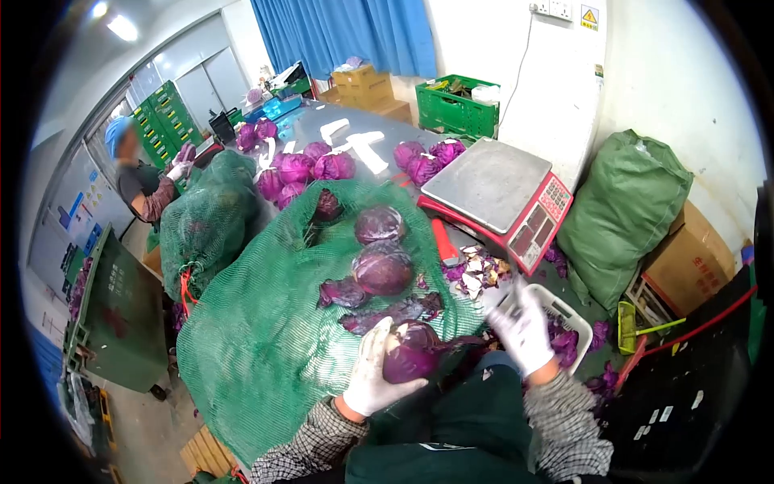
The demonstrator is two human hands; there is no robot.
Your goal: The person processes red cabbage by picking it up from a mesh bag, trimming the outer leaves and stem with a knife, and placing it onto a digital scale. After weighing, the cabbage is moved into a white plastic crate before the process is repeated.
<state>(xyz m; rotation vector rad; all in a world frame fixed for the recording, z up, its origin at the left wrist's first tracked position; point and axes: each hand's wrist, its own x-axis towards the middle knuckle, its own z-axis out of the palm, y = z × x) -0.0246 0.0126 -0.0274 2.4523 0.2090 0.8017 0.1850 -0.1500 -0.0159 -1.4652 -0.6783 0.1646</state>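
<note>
Dark green bin: at my far left I have a wheeled bin (121, 319) on the floor.
Co-worker: beyond it I see a person (137, 173) in a blue cap, gloved hands raised near the table.
Mesh: a filled mesh sack (208, 214) sits beside the broad green net (258, 355) spread towards me.
Wrapped heads: purple cabbages (294, 168) are clustered on the table past the net.
Left hand: my view shows the white-gloved left hand (372, 367) curled firmly round one side of a trimmed cabbage (411, 363), close to the wearer's lap.
Net top: two dark cabbages (383, 268) lie there, loose leaves just beside them.
Scale: a red-sided scale (500, 184) stands on the table, pale trimmings (484, 273) near it.
Right hand: the gloved right hand (524, 329) is blurred over a white basket (587, 329) of purple leaves; I cannot tell its grip.
Far right: a bulging green sack (625, 218) leans near a cardboard box (693, 258).
</note>
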